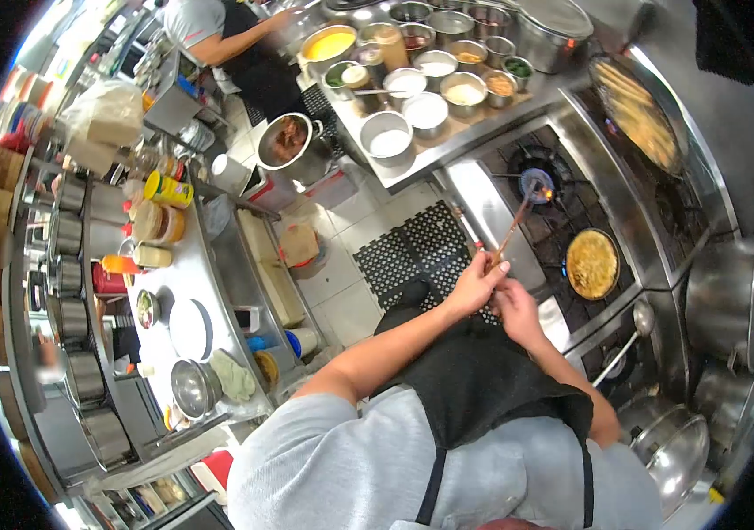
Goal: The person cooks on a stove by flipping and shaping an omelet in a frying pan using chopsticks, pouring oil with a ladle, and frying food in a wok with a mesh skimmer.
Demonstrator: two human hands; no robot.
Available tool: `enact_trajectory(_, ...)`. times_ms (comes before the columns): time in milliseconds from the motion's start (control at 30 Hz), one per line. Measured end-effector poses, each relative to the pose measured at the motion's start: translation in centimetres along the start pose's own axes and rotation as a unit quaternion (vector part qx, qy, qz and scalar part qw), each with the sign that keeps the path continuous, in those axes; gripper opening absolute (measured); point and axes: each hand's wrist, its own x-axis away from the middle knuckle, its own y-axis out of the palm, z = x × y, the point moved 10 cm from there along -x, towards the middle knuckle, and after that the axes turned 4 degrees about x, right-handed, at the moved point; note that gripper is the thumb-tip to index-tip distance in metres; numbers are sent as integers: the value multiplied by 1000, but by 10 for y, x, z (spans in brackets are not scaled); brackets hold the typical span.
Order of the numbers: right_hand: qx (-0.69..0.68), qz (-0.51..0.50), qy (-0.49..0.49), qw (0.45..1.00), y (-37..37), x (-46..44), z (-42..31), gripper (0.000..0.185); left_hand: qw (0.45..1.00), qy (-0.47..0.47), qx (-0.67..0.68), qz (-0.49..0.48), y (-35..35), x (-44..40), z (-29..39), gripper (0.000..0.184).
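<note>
My left hand (477, 281) is closed around the near end of a thin brown stick (512, 228), which slants away over the stove. Its far tip reaches the flame of a lit burner (538, 184). Just beside it, my right hand (518, 311) has curled fingers close to the left fingertips; whatever they may hold is hidden. A round pan (592, 264) with a yellow-brown, omelette-like food sits on the nearer burner, to the right of my hands.
A large pan of long pieces (633, 110) stands at the back right. Several metal bowls, including a white-filled one (386, 136), crowd the counter beyond. A ladle (644, 315) lies right. A co-worker (218, 35) stands far left. A perforated black mat (416, 256) covers the floor.
</note>
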Motion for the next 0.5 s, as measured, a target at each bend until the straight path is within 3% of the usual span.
enact_trajectory(67, 168, -62, 0, 984, 49, -35, -53, 27, 987, 42, -42, 149, -65, 17, 29, 33)
enact_trajectory(133, 225, -143, -62, 962, 108, -65, -74, 35, 959, 12, -78, 273, -152, 22, 15, 29)
enact_trajectory(200, 225, -175, -163, 944, 151, -80, -95, 43, 937, -43, -89, 334, -245, 23, 6, 27)
enact_trajectory(267, 243, -200, -129, 940, 174, -92, -94, 44, 897, -44, -217, 382, -332, 14, 26, 28)
enact_trajectory(333, 265, -204, -74, 940, 179, -95, -83, 44, 872, -69, -323, 362, -395, -22, 38, 31)
enact_trajectory(400, 291, -188, -15, 938, 167, -90, -65, 44, 837, 3, -438, 328, -436, -78, 48, 33)
enact_trajectory(467, 320, -142, 55, 935, 140, -65, -39, 45, 849, 48, -451, 271, -460, -141, 44, 35)
enact_trajectory(500, 334, -119, 111, 928, 123, -47, -19, 44, 872, 68, -443, 197, -457, -168, 46, 32)
